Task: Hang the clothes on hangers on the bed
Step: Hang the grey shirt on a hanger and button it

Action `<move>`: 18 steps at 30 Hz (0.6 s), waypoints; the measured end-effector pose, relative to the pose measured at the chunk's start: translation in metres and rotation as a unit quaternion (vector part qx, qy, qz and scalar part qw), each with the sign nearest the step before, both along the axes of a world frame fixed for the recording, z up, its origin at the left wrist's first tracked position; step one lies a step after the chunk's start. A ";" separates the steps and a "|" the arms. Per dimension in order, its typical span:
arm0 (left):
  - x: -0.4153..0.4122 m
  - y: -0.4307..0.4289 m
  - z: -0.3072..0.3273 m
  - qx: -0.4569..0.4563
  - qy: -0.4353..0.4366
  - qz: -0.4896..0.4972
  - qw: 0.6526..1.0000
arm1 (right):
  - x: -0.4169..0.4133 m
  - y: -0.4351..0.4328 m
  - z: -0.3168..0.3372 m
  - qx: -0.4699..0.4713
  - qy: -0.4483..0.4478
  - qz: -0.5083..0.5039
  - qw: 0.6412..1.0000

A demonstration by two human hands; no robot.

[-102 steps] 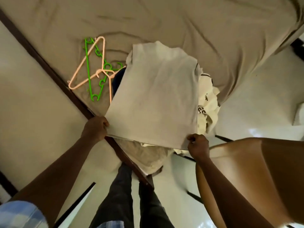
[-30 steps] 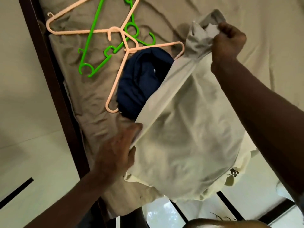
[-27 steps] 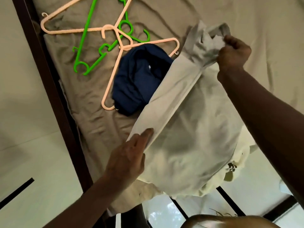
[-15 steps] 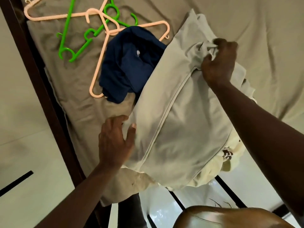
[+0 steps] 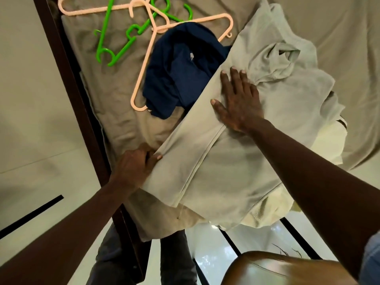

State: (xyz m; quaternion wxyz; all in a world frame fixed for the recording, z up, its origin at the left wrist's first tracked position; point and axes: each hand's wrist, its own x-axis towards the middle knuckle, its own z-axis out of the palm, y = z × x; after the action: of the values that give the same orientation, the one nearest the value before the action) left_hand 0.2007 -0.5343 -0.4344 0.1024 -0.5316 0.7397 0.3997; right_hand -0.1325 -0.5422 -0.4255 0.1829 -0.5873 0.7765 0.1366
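Both hands worked one pale grey-green soft cotton garment (image 5: 236,165), which lay spread over the near corner of the bed's wrinkled tan sheet (image 5: 339,27). The left hand (image 5: 134,168) pinched the garment's near left hem corner with curled fingers, while the right hand (image 5: 239,99) pressed flat on its middle, fingers straight and splayed. The far end of the garment was bunched into loose folds. A crumpled navy blue fabric garment (image 5: 181,70) touched its far left edge, ringed by a thin peach plastic hanger (image 5: 144,64). Beyond that lay a bright green notched plastic hanger (image 5: 103,31). A cream knit garment (image 5: 265,212) peeked from beneath the grey one's near right edge.
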 end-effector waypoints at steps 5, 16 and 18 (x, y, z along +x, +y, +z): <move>-0.006 0.001 0.012 -0.167 -0.066 -0.075 0.981 | 0.001 0.006 0.012 -0.083 -0.025 -0.038 0.995; -0.153 -0.056 0.042 -0.195 0.196 -0.085 0.957 | -0.060 0.020 0.040 -0.274 -0.151 -0.449 0.837; -0.196 -0.084 0.041 -0.201 0.219 -0.090 0.950 | -0.081 -0.004 0.045 -0.236 -0.135 -0.488 0.829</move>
State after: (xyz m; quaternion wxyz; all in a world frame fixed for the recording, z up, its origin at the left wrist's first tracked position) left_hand 0.0044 -0.6185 -0.3936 -0.1359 -0.3718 0.8537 0.3382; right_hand -0.2139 -0.5457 -0.3807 0.1843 -0.1699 0.9382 -0.2385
